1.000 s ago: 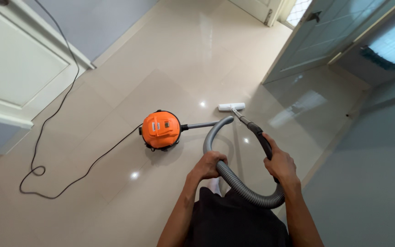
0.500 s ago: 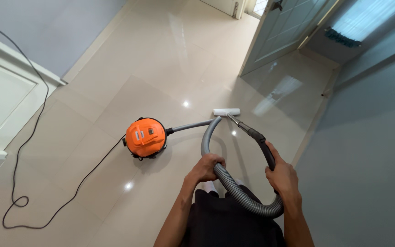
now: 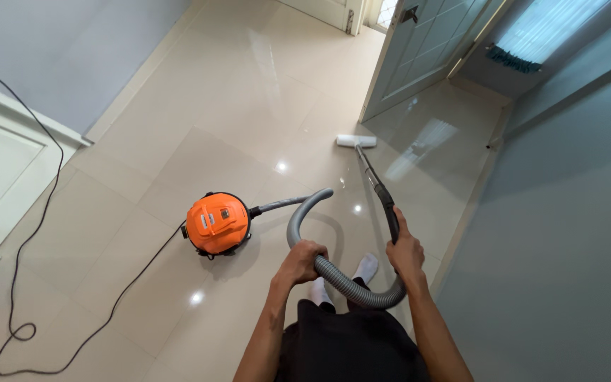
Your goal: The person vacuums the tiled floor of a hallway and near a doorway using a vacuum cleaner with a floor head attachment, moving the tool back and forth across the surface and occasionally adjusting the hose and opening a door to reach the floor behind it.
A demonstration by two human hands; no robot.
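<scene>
Left hand [image 3: 304,256] grips the soft, bendy grey hose [image 3: 305,212]; right hand [image 3: 404,252] clasps the stiff black wand [image 3: 383,198], probably light.

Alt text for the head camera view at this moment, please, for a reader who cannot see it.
Seen from above, a person's right hand grips the black vacuum wand, whose white floor nozzle rests on glossy beige tiles, while the left hand holds the ribbed grey hose. The hose loops to a round orange canister vacuum, its black power cord trailing left.
</scene>
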